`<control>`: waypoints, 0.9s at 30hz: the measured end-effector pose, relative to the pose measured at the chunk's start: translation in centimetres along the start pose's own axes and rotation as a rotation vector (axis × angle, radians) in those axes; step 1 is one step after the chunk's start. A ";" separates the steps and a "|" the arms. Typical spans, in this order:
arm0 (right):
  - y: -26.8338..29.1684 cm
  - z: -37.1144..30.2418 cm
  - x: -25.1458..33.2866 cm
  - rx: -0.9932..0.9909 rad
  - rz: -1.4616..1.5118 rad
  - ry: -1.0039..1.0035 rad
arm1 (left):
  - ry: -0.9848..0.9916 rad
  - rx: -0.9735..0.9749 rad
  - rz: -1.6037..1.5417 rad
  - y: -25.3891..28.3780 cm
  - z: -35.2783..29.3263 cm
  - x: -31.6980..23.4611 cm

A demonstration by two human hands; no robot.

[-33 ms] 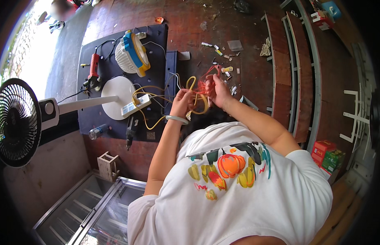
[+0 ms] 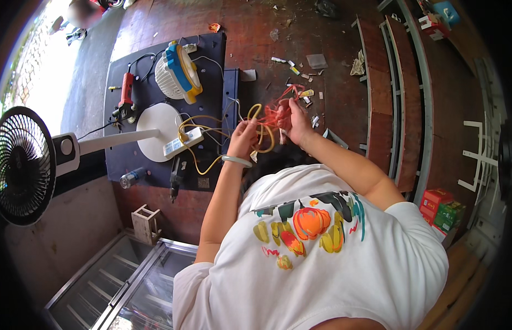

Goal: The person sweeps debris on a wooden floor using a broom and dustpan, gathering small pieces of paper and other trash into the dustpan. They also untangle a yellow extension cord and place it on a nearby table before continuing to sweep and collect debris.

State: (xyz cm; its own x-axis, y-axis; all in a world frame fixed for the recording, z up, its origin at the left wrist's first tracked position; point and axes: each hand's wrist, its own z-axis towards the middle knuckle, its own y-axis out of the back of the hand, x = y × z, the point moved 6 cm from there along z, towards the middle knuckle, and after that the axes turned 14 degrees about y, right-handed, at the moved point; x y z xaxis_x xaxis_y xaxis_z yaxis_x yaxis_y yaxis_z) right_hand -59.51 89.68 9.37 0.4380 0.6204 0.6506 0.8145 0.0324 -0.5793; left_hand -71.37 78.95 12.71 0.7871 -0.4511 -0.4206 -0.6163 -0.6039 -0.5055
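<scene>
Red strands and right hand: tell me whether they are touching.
Touching. The head view shows the red strands bunched against the fingers of the right hand, with no gap between them.

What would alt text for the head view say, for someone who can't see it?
A person's left hand holds a looped yellow cord, and the right hand holds tangled red strands. To the left, a white power strip and a fan rest on a dark blue tabletop.

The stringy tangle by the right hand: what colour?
The stringy tangle is red; head view shows it.
</scene>
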 end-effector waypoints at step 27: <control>0.2 -0.2 0.8 0.021 0.161 -0.005 | -0.291 -0.257 0.060 4.3 -2.7 -3.7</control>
State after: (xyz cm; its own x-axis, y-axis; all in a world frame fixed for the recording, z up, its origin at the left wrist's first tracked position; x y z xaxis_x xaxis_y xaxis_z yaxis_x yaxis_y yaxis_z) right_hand -58.94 89.99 9.91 0.5602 0.6225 0.5466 0.7259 -0.0509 -0.6859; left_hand -76.90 76.23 14.12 0.6867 -0.3081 -0.6584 -0.6054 -0.7437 -0.2833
